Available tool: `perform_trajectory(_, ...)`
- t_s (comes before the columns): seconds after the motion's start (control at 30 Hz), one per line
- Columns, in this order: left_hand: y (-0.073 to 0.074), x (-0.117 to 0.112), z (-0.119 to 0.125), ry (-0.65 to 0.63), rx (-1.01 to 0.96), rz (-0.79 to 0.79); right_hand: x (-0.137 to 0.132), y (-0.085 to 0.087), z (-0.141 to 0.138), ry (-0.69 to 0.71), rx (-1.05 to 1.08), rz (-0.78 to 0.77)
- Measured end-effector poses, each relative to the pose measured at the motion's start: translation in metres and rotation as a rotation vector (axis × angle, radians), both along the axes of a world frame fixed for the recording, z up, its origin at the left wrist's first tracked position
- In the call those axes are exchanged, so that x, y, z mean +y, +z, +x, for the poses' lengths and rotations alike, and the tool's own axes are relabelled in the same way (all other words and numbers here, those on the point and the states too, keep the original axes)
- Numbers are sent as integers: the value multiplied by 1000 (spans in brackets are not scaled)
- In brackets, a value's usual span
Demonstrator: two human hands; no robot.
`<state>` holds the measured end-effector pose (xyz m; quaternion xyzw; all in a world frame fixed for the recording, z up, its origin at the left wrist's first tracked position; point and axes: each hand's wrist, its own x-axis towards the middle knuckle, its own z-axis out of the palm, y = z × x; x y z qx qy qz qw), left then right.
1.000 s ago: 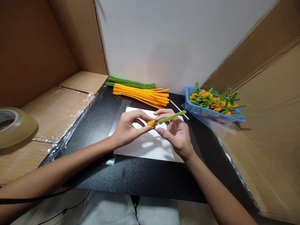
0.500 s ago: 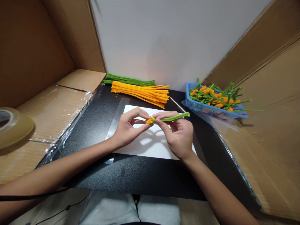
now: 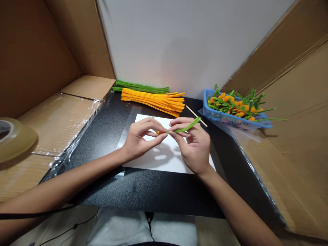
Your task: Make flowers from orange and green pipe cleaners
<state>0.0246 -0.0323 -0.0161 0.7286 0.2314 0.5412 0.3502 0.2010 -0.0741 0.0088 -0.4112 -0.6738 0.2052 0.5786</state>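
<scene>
Both my hands are raised over a white paper sheet (image 3: 164, 164), with their fingertips meeting. My left hand (image 3: 142, 140) pinches a small orange pipe-cleaner head (image 3: 159, 132), which is mostly hidden by my fingers. My right hand (image 3: 192, 145) holds a green pipe-cleaner stem (image 3: 187, 127) that runs from that head up and to the right. A tiny green tip (image 3: 153, 117) pokes up behind my left fingers. Neither hand touches the paper.
A bundle of orange pipe cleaners (image 3: 153, 100) and a green bundle (image 3: 140, 88) lie at the back of the black table (image 3: 143, 188). A wooden stick (image 3: 196, 115) lies to their right. A blue basket (image 3: 217, 118) holds finished orange-and-green pieces. A tape roll (image 3: 12, 140) sits left.
The green stem has swung from nearly level to a steeper tilt up and to the right. The orange head has sunk further between my fingers. My hands have shifted only slightly.
</scene>
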Motion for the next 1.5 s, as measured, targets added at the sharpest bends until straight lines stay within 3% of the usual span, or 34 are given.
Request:
perform_trajectory(0.13, 2, 0, 2, 130, -39, 136, 0, 1, -5, 51, 189, -244)
perform_trajectory(0.27, 2, -3, 4, 175, -33, 212, 3, -1, -9, 149, 396, -438)
perform_trajectory(0.63, -4, -2, 5, 169, -16, 192, 10, -16, -11, 127, 552, -575)
perform_trajectory(0.8, -7, -2, 7, 18, -122, -9, 11, -17, -10, 120, 542, -488)
perform_trajectory(0.93, -10, -3, 8, -24, -199, -119, 10, -15, -12, 169, 508, -452)
perform_trajectory(1.23, -14, 1, 3, 58, -38, 41, 7, -14, -16, 209, 626, -553)
perform_trajectory(1.5, -8, -4, 8, 174, 55, 71, 5, -15, -18, 36, 402, -427)
